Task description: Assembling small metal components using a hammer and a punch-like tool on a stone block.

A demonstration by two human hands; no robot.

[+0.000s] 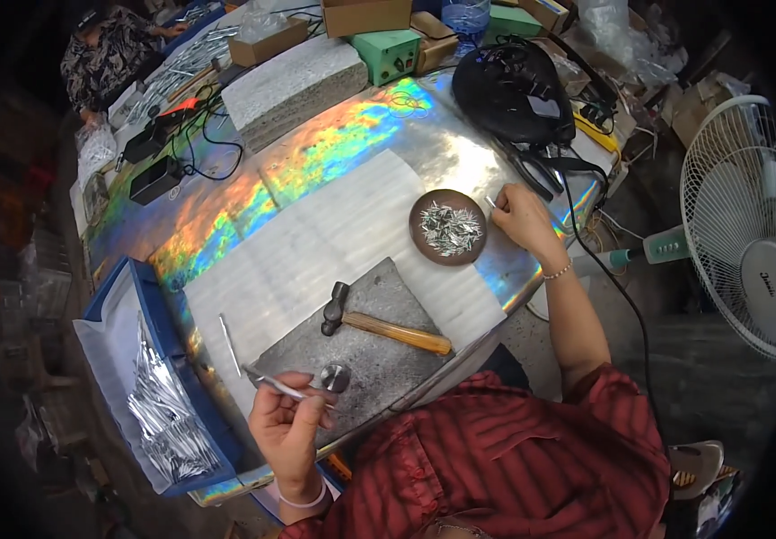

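My left hand [286, 433] is closed on a slim silver metal rod [282, 387], over the near left part of a grey stone slab [397, 292]. Close to its fingers, a small round metal block [335, 377] stands on the slab. A hammer [388, 330] with a wooden handle lies across the slab, beyond the block. My right hand [526, 220] pinches a small silver metal pin [490, 202] just right of a brown bowl [417, 244]. Many small metal pins [448, 228] fill the bowl. Another silver rod [229, 345] rests left of the slab.
At left, a blue bin [183, 382] lined with white holds many silver rods [168, 422]. A black bag [509, 90], a stone block [294, 85] and a green box [383, 57] stand farther back. A white fan [738, 225] is at right. Another person [110, 54] sits far left.
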